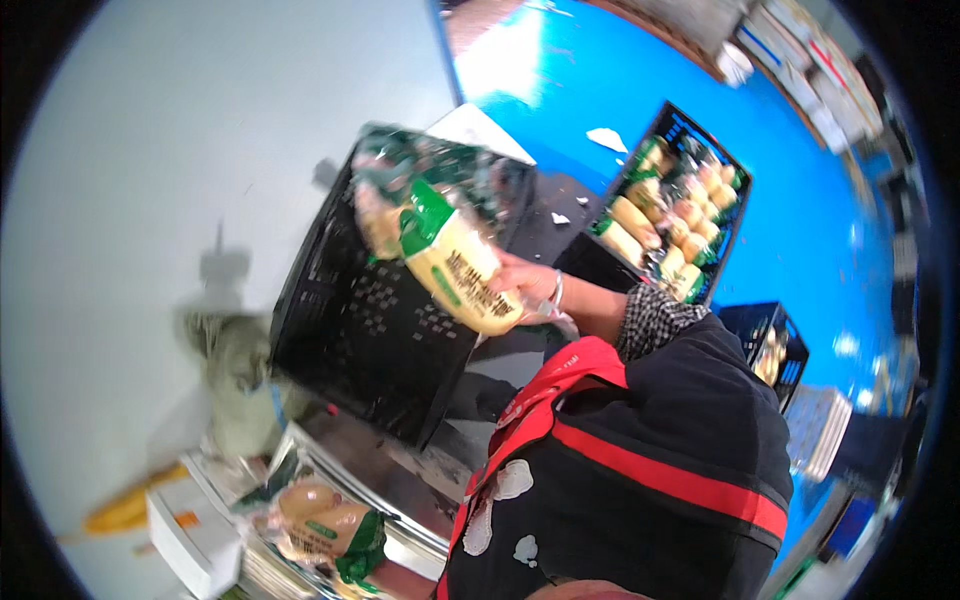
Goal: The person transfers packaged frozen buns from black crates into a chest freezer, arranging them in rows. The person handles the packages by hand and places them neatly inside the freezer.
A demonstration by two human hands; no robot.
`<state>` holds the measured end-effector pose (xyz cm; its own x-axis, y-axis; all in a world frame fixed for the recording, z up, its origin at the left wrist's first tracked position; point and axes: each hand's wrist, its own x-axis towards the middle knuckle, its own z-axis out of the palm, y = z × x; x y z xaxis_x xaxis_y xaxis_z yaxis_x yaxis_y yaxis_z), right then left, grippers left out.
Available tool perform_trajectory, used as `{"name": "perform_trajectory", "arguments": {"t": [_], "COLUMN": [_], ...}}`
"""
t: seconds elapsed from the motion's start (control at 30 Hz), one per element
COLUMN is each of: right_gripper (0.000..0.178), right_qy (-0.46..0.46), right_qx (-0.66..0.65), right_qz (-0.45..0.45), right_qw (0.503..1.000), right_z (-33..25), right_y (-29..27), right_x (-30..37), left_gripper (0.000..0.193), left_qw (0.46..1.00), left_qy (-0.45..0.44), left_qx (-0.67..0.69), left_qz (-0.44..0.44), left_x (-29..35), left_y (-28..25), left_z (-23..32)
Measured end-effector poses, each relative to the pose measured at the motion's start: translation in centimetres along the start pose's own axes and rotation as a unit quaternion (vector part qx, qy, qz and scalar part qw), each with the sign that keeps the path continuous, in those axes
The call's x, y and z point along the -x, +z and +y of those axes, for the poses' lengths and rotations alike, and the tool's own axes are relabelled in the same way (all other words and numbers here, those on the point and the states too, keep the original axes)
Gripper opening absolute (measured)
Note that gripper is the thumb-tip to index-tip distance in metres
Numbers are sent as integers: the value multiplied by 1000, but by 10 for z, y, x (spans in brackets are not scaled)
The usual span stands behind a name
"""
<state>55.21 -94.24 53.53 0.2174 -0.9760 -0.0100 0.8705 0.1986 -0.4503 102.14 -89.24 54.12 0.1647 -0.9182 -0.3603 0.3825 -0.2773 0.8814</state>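
My right hand [522, 283] grips the lower end of a clear plastic bag [455, 270] with a green top and dark print. Something pale yellow, thick and rounded fills it. The bag hangs over the near side of a black plastic crate [370, 330], next to other clear-wrapped packs [378, 215] at the crate's far end. At the lower left, my left hand [398, 578] is closed at the green end of a similar bag [325, 525]; its fingers are mostly hidden behind that bag.
A second black crate [590, 262] full of similar bags stands beyond my right arm on the blue floor [800, 210]. Another small crate [790, 345] is farther right. A pale wall [200, 120] rises on the left. White boxes [195, 530] and a metal tray edge [400, 525] lie lower left.
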Motion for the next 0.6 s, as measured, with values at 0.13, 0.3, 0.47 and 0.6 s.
{"name": "perform_trajectory", "arguments": {"t": [0.13,0.3,0.47,0.6], "right_gripper": [93,91,60,47], "right_qy": [-202,-259,-250,-261], "right_qx": [168,201,180,-30], "right_qz": [185,505,590,613], "right_qw": [947,798,746,745], "right_z": [-116,-211,-292,-310], "right_y": [-114,-249,-391,-467], "right_x": [94,236,289,279], "left_gripper": [68,73,78,82], "left_qw": [980,915,867,827], "left_qy": [-88,-205,-278,-327], "left_qx": [-68,-152,-198,-232], "left_qz": [-167,-313,-363,-395], "left_x": [-37,-48,-29,-23], "left_y": [190,387,509,579], "left_z": [-25,-89,-157,-213]}}
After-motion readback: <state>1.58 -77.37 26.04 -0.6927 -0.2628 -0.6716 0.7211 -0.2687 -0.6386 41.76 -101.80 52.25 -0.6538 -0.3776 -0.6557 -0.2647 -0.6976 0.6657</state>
